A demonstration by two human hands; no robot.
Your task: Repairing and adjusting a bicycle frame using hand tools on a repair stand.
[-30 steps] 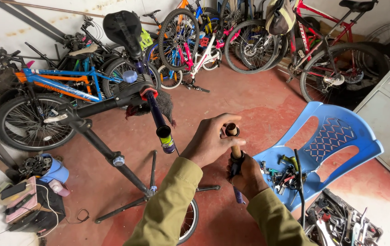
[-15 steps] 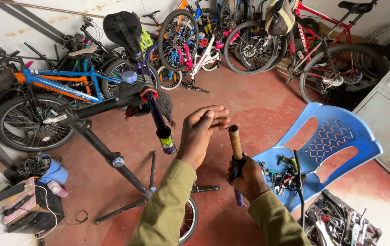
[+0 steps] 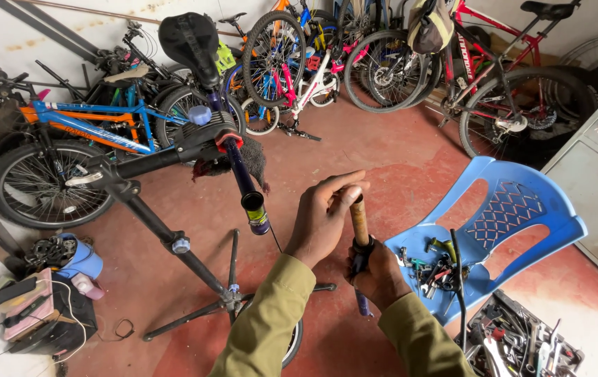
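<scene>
My right hand (image 3: pixel 377 274) grips the dark lower end of an upright tool with a brown rusty shaft (image 3: pixel 359 220). My left hand (image 3: pixel 324 213) is closed over the top of that shaft, thumb and fingers wrapped around its tip. Both sleeves are olive green. Just left of my hands, a dark blue bike tube (image 3: pixel 246 183) with an open end hangs clamped in a black repair stand (image 3: pixel 173 241).
A blue plastic chair (image 3: pixel 515 209) at the right carries several small tools on its seat. An open toolbox (image 3: pixel 522 342) lies at the lower right. Several bicycles (image 3: pixel 89 139) line the back and left walls. A blue can and bags sit at the lower left on the red floor.
My left hand lifted off the shaft with open fingers half a second ago, and now it has come back down and closed over the top. My right hand has stayed put.
</scene>
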